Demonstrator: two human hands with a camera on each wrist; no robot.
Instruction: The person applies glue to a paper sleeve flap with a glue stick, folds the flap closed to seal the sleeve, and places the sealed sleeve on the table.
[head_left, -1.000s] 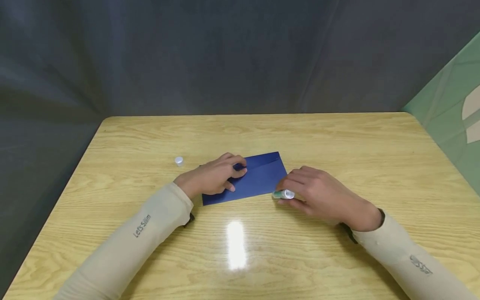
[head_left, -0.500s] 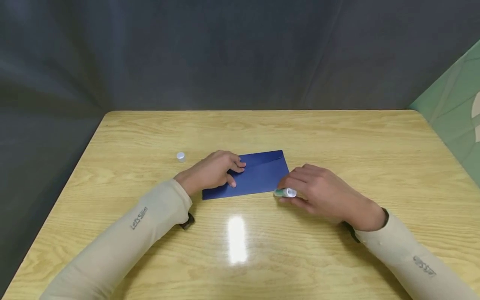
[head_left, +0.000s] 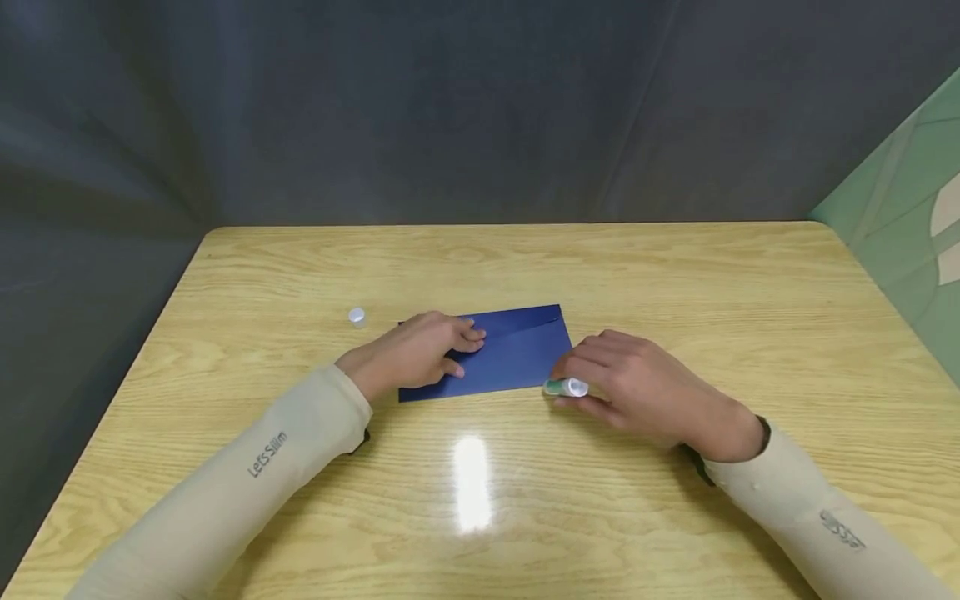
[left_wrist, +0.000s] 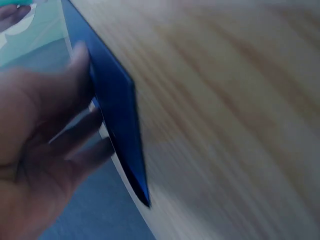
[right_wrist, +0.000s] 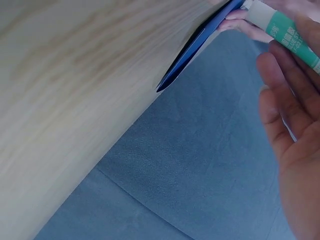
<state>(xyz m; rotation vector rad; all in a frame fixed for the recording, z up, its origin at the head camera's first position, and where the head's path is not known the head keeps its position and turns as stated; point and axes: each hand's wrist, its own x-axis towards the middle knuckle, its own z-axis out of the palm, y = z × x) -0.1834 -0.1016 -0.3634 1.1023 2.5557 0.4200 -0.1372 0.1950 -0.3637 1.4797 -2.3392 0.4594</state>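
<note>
A dark blue envelope (head_left: 517, 354) lies on the table with its flap edge toward the far side. My left hand (head_left: 416, 354) rests over the envelope's left part, its fingers and thumb spread and touching the paper. The left wrist view shows the same envelope (left_wrist: 115, 95) beside those fingers, somewhat blurred. At the envelope's near right corner, my right hand (head_left: 637, 383) holds a green and white glue stick (head_left: 566, 387) between thumb and fingers. The glue stick's label (right_wrist: 290, 35) shows in the right wrist view. Its tip is close to the envelope; whether they touch I cannot tell.
A small white cap (head_left: 357, 317) stands on the table, left of the envelope. The wooden table (head_left: 637, 275) carries a bright light reflection near its front. Behind it hangs a dark curtain (head_left: 450, 108), and a green patterned surface (head_left: 892, 200) lies to the right.
The left hand has slid slightly left and its curled fingers have flattened on the envelope. The envelope's left end has turned a little away from me. My right hand holds nearly still.
</note>
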